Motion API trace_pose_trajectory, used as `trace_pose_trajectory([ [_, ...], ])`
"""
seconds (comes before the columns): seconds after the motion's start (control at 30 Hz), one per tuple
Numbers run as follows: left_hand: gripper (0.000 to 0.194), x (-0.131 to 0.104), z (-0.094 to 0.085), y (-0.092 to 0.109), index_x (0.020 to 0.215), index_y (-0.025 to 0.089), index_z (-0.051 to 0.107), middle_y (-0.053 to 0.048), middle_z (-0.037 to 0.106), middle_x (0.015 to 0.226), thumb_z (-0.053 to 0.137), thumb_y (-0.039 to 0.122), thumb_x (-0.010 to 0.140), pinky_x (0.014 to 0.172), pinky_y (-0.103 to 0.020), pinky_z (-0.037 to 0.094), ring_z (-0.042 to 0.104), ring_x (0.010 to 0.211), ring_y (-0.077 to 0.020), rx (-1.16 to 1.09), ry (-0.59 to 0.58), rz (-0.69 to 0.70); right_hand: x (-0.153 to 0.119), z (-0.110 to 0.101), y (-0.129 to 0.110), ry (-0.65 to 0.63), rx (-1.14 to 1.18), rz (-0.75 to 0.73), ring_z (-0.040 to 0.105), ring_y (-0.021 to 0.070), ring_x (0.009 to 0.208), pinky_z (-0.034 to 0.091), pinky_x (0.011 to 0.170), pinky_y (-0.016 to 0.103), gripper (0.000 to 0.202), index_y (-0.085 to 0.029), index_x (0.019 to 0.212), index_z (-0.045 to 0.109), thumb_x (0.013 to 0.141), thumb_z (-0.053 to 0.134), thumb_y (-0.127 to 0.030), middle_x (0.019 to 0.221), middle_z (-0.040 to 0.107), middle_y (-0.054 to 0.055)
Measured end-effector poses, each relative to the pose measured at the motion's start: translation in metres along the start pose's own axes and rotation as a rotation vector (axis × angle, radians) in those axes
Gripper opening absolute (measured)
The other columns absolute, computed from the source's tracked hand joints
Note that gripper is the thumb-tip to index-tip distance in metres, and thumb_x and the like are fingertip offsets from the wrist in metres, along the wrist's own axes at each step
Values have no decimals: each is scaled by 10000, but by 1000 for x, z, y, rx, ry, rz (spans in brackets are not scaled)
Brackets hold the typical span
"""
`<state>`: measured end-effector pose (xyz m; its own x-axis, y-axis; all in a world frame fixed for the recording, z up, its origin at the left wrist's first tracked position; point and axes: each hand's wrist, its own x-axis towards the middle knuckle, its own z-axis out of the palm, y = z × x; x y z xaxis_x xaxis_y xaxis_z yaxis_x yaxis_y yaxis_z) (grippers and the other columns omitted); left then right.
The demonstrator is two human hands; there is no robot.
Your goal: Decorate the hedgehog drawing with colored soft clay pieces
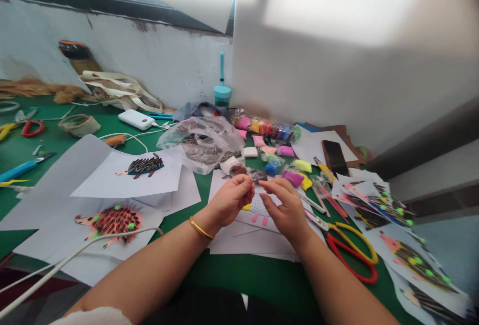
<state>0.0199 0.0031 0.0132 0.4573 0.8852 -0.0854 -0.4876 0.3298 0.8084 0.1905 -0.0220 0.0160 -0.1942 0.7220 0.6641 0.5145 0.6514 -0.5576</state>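
Observation:
My left hand (234, 200), with a gold bangle at the wrist, is closed with its fingertips pinched over the white paper (228, 235); what it pinches is too small to make out. Just right of it, my right hand (282, 205) has its thumb and fingers apart, and nothing shows between them. Between and below the hands lies a picture (259, 206) with a pale blue dotted body, a yellow part and pink feet, partly covered by my right hand. Beyond the hands are an opened white packet (230, 165) and a magenta clay packet (293, 178).
Red-and-yellow scissors (354, 250) lie right of my right hand. Hedgehog pictures rest at left (116, 222) and right (415, 260). A plastic bag (204, 140), clay packets, a phone (335, 157) and a white power bank (136, 119) lie further back. A cable crosses the lower left.

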Motion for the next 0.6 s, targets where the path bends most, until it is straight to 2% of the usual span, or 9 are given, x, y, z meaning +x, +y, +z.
trace_pose_trajectory([
  [0.13,396,-3,3,-6,755,162,570,24,528,695,798,485,743,567,-199,337,450,589,-67,-10,44,-57,-2,2,-6,-15,24,21,582,195,880,512,788,362,291,-246,1160,652,873,694,-223,967,607,50],
  [0.3,340,-4,4,-10,796,149,654,-3,597,759,827,433,726,654,-205,384,501,658,-72,-18,54,-109,-2,3,-9,16,36,84,567,175,813,507,741,346,190,-242,1066,660,890,644,-173,914,604,30],
  [0.5,312,-5,6,-10,884,133,730,-49,644,836,793,417,771,703,-237,393,531,743,-108,25,-14,-91,0,2,-9,67,39,110,572,177,838,508,725,328,139,-234,1033,640,907,608,-183,919,616,32],
  [0.6,295,-5,7,-11,865,128,728,-51,651,841,817,382,744,673,-232,381,514,711,-98,45,1,-57,0,3,-9,34,63,139,570,182,840,503,718,331,135,-235,1053,623,929,574,-214,933,610,40],
])
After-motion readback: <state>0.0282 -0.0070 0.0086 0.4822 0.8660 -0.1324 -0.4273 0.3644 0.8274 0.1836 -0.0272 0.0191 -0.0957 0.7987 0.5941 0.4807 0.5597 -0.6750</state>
